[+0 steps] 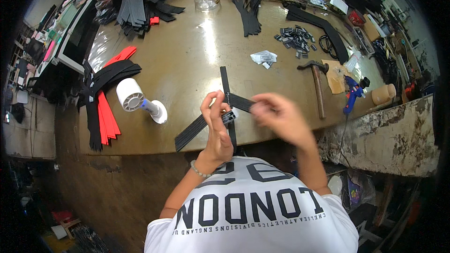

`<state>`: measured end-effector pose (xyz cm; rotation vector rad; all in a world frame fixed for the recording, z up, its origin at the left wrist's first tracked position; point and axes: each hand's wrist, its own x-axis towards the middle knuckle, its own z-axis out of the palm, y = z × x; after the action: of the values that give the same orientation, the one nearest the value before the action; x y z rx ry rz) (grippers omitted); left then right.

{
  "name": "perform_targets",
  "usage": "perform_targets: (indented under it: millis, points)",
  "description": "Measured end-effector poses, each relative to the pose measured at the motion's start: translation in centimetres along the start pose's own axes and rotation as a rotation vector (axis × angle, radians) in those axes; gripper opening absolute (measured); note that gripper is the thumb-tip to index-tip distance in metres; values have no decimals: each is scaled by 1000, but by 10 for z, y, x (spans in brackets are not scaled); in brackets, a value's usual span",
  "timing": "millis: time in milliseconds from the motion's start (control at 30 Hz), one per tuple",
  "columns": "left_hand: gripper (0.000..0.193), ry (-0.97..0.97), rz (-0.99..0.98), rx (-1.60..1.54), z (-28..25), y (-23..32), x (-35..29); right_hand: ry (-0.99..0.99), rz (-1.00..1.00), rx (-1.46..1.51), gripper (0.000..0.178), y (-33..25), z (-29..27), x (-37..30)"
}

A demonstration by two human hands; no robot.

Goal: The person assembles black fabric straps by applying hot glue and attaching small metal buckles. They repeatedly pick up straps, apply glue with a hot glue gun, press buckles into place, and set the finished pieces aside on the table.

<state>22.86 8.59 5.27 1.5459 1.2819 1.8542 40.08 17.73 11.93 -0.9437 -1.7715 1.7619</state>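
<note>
My left hand [217, 129] is closed round black ribbed straps [191, 132], which stick out below it to the left. A small dark piece with pale markings [228, 116] shows beside its fingers; its kind is unclear. To the right another length of black strap [240, 103] runs from the left fingertips to my right hand [280, 116]. The right fingers are bent over that strap's end and blurred by motion. A narrow black strip [225, 78] lies crosswise behind the left hand, stretching toward the table's near edge.
A white handheld fan [131, 94] stands left of my hands, near black and red straps [107, 117]. A hammer [318, 86] and blue glue gun [352, 94] lie right. Farther back are small metal clips [296, 39], labels [263, 56], a clear bowl [206, 2] and strap bundles [247, 9].
</note>
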Motion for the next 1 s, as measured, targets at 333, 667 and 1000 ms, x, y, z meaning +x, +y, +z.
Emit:
perform_targets:
  millis: [333,667,1000]
  points:
    - [25,183,-647,-460,-23,20,-4,26,23,213,18,-4,34,15]
    - [31,186,-640,-450,-16,20,-3,255,-648,-416,26,19,57,6]
    - [55,98,-582,-225,-17,41,11,71,-306,4,21,-6,32,10]
